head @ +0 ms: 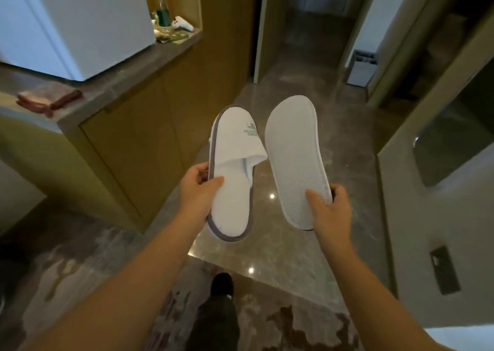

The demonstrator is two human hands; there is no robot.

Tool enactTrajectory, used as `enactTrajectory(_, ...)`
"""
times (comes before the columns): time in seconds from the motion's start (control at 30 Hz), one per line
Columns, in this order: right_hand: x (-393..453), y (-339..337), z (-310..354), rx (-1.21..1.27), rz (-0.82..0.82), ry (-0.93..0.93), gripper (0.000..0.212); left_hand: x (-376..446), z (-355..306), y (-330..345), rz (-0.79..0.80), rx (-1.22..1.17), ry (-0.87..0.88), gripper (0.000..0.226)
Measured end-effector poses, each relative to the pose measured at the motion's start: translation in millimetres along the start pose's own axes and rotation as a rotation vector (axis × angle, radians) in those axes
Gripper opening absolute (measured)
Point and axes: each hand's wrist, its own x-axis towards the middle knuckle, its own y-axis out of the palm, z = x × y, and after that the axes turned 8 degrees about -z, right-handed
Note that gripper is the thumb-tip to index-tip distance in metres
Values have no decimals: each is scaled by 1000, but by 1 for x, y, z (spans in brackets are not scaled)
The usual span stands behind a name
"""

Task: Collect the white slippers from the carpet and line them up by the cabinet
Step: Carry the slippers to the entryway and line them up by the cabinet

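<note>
My left hand (196, 190) grips one white slipper (235, 163) by its side, top face up, showing a grey rim and a green logo on the toe. In my right hand (331, 211) is a second white slipper (294, 158), held at the heel with its ribbed sole turned toward me. Both slippers hang in the air over the shiny stone floor, toes pointing away from me. The wooden cabinet (139, 136) stands to the left of them. A patterned carpet (88, 265) lies under me.
A white mini fridge (80, 24), a folded pink cloth (48, 99) and a green bottle (162, 10) sit on the cabinet's stone top. A corridor (307, 56) runs ahead. A grey wall with a dark panel (445, 270) is at right. My dark shoe (222, 283) is below.
</note>
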Motion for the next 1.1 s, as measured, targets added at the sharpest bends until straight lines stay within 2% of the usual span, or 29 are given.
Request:
enactTrajectory(0.23, 170, 80, -17, 3, -15, 32, 17, 153, -20, 112, 2, -6, -42, 28)
enactTrajectory(0.33, 242, 110, -14, -2, -30, 47, 17, 219, -41, 164, 38, -5, -28, 23)
enactTrajectory(0.53, 373, 137, -21, 6, -115, 91, 17, 329, -67, 273, 136, 56, -15, 25)
enactTrajectory(0.73, 535, 175, -43, -5, -111, 64, 15, 441, -71, 388, 115, 30, -38, 31)
enactTrajectory(0.93, 727, 245, -41, -1, 20, 75, 17, 563, -98, 505, 5, -47, -44, 24)
enactTrajectory(1.1, 836, 315, -40, -52, 175, 92, 18, 651, -106, 550, -126, -61, -119, 29)
